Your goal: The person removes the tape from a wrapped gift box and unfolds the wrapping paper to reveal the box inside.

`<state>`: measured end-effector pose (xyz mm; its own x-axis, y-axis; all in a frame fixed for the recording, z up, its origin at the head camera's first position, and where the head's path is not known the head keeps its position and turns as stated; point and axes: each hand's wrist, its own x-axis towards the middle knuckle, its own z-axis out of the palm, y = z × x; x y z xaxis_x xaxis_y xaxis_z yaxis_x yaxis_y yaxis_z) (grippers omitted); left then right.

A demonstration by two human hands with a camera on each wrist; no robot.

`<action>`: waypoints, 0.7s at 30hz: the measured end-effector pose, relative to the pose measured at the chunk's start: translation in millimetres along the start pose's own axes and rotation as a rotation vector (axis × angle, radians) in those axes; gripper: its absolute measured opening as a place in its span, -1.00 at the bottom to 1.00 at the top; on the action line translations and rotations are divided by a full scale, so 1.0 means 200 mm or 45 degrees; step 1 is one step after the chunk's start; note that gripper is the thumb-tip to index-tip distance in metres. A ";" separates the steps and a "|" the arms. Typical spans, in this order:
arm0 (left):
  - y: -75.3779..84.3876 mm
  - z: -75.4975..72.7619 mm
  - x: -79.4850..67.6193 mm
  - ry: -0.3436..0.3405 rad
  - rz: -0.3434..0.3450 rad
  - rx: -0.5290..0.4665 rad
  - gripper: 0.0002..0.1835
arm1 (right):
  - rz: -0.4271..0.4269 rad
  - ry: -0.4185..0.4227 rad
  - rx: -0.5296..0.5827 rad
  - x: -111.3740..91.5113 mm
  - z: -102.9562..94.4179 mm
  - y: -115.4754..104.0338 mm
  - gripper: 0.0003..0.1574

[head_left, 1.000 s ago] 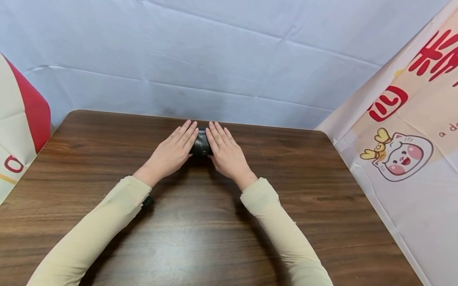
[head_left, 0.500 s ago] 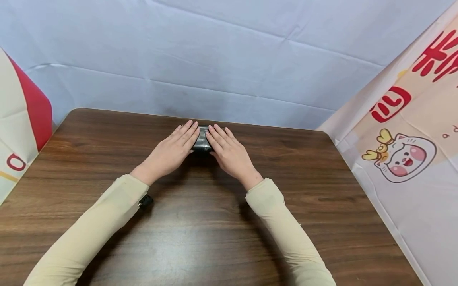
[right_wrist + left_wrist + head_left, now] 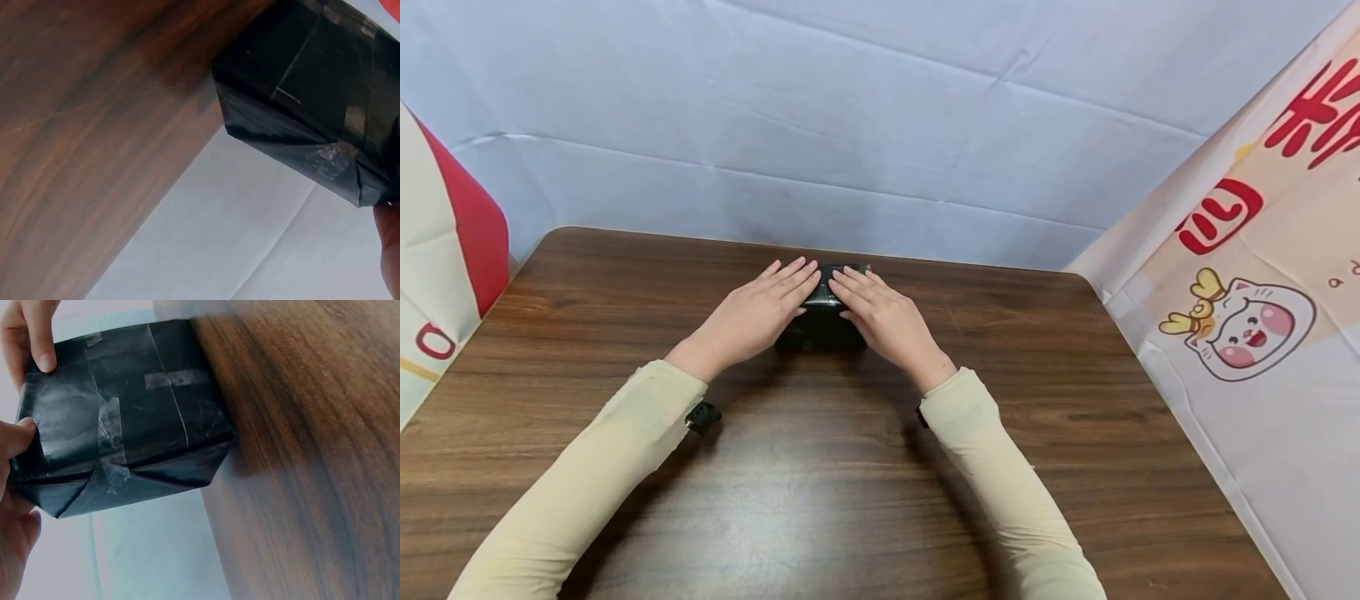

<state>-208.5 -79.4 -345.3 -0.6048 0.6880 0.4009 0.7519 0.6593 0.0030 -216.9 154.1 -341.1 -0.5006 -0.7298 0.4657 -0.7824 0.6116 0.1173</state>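
A box-shaped package [image 3: 824,333] in glossy black wrapping stands near the table's far edge. In the left wrist view, the package [image 3: 140,419] shows folded end flaps and strips of clear tape. My left hand [image 3: 745,312] holds its left part, fingers lying over the top and the thumb [image 3: 15,439] against the face toward me. On the right part, my right hand [image 3: 891,317] holds it likewise; its thumb [image 3: 42,353] presses that same face. Most of the right hand is outside the right wrist view, where only a fingertip [image 3: 389,240] touches the package's edge.
The brown wood-grain table [image 3: 820,500] stretches out between and around the forearms. Behind its far edge hangs a pale cloth backdrop [image 3: 880,142]. A printed banner [image 3: 1232,325] is at the right, another [image 3: 467,225] at the left. A black wrist device [image 3: 703,417] sits under the left cuff.
The package's dark near face has come into view below the hands, and its right corner now shows. My hands have shifted slightly apart at the wrists; the fingers stay on top.
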 end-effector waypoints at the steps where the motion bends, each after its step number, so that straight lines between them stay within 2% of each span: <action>1: 0.00 0.00 0.00 0.007 0.001 -0.017 -0.47 | 0.008 -0.011 0.028 0.00 -0.01 0.00 -0.46; 7: -0.01 0.00 0.00 0.054 -0.002 -0.129 -0.53 | 0.062 -0.096 0.211 0.03 -0.05 0.01 -0.48; 12: -0.01 -0.03 0.00 0.031 -0.033 -0.161 -0.54 | 0.096 -0.200 0.324 0.05 -0.10 0.03 -0.48; 17: 0.03 -0.03 0.02 0.029 -0.012 -0.032 -0.48 | 0.186 -0.269 0.384 0.07 -0.10 0.06 -0.48; 21: 0.04 0.02 0.03 -0.003 -0.061 0.103 -0.35 | 0.240 -0.261 0.265 0.09 -0.06 0.06 -0.47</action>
<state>-207.1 -68.4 -345.5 -0.6404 0.6557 0.4000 0.6985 0.7137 -0.0516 -230.7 150.7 -321.0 -0.6908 -0.6691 0.2740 -0.7175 0.6813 -0.1453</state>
